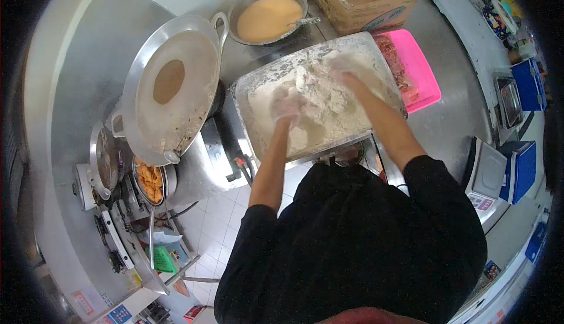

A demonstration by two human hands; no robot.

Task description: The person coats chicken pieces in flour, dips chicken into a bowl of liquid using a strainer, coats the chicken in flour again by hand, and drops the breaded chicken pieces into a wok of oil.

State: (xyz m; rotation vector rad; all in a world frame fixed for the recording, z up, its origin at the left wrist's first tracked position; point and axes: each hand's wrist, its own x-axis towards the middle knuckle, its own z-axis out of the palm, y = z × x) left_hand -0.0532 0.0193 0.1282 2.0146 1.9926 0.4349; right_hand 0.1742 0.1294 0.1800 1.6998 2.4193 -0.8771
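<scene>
A large metal tray (239, 103) holds white flour and a mound of flour-covered pieces (320, 92) whose kind I cannot make out. My left hand (286, 106), in a thin clear glove, is in the flour at the left side of the mound. On the mound's upper right lies my right hand (343, 68), gloved too and smeared by motion. Flour and blur hide the fingers of both hands, so their grip does not show.
Behind the tray stands a metal bowl of pale batter (269, 18). To the left are a big pan of oil (197, 77) and a strainer of fried food (150, 182). A pink tub (422, 68) with raw meat (395, 65) adjoins the tray's right, below cardboard boxes (364, 1).
</scene>
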